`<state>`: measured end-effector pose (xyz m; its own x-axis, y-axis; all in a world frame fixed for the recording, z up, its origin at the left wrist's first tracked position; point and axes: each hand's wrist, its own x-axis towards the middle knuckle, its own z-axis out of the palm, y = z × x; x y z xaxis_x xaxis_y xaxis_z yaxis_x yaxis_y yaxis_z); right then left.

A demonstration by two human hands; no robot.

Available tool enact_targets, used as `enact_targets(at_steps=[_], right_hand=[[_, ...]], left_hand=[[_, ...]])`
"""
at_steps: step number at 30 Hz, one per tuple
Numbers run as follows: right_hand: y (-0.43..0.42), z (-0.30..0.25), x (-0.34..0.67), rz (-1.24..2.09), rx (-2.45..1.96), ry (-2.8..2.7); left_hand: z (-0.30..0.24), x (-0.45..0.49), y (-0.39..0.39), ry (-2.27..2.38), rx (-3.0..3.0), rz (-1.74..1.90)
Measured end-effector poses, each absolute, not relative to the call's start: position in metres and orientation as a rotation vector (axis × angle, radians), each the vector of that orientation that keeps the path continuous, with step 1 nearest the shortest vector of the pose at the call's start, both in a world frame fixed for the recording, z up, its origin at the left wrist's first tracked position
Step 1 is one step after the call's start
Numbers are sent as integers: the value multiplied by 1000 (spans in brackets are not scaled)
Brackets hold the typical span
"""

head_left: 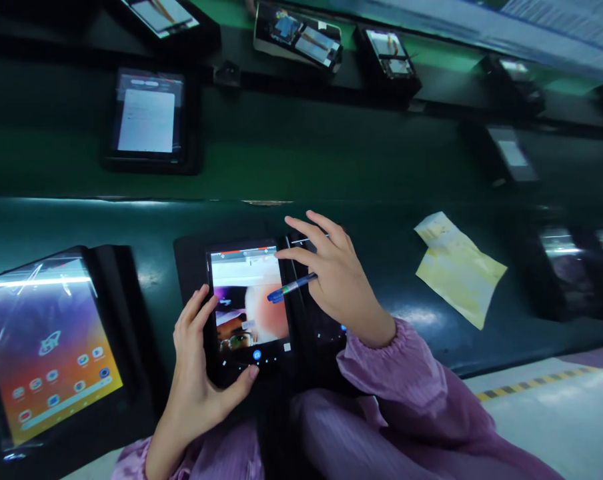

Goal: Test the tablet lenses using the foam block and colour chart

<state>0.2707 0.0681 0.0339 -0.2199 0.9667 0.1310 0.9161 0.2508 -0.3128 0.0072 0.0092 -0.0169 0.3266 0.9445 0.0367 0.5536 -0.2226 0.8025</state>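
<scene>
Tablet (46, 353) at far left sits in a black case (126, 347) on the green tabletop (146, 227), lit on a home page of app icons beneath a butterfly-like emblem. A sheet of clear film seems to lie over it, and I can't read any wording there. Next, my left hand (196, 360) grips a second tablet (246, 300) from below, fingers curled up its left edge and thumb across the bottom edge. Its screen shows a camera-style picture with a pair of glasses near the bottom and a thin toolbar along the top, too small for me to read. My right hand (336, 280) is above that tablet's upper right corner, fingers loosely spread, with a blue pen (291, 288) tucked among them and its blue end aimed at the screen. A firm edge hold and keeping the pen's end off the glass seem the careful way to work here. A dark tablet (316, 327) lies just under that hand. Further right, creased yellow paper (456, 273) rests on the tabletop, its print unreadable.
</scene>
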Motion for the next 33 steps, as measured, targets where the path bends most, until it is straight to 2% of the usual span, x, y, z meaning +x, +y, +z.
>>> enact_targets(at_steps=[16, 22, 29, 33], right_hand=[[73, 24, 258, 207, -1737, -2279], [71, 24, 249, 198, -1625, -2351], [82, 19, 228, 214, -1511, -2456], [84, 16, 225, 211, -1501, -2462]], left_hand=[[-21, 1, 3, 1325, 1776, 805], [-16, -8, -25, 1536, 1765, 649], [-25, -16, -51, 1719, 2074, 514], [-22, -12, -51, 1802, 1998, 456]])
